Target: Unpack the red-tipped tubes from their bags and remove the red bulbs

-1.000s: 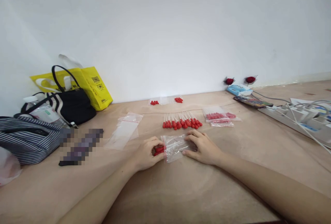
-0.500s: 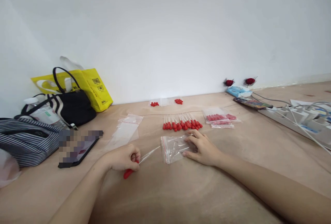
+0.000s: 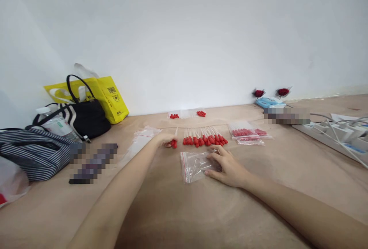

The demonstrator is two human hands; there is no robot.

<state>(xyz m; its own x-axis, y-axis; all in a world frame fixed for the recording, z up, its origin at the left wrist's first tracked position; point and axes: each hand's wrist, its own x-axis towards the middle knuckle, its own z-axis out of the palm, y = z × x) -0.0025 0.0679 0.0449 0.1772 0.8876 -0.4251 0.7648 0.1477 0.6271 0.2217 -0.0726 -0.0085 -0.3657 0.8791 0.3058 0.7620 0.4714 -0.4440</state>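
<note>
My left hand (image 3: 166, 140) is closed on a dropper with a red rubber bulb (image 3: 174, 144), its clear thin tip pointing away from me. It is at the left end of a row of several similar droppers (image 3: 205, 138) lying on the table, red bulbs toward me. Nearer to me lies a clear zip bag (image 3: 193, 168) with a red line along its left edge. My right hand (image 3: 228, 168) rests on the bag's right end, thumb and fingers spread apart. How many droppers my left hand holds is partly hidden.
Flat clear bags (image 3: 142, 137) lie left of the row; filled bags (image 3: 247, 131) lie to its right. More red bulbs (image 3: 201, 114) are by the wall. Handbags (image 3: 89, 120), a yellow bag (image 3: 113, 103) and a blurred dark object (image 3: 96, 162) stand left; a power strip (image 3: 333, 134) with cables lies right.
My left hand has moved forward and right with the dropper, from beside the zip bag to the row's left end. My right hand stays on the bag. The view has shifted slightly.
</note>
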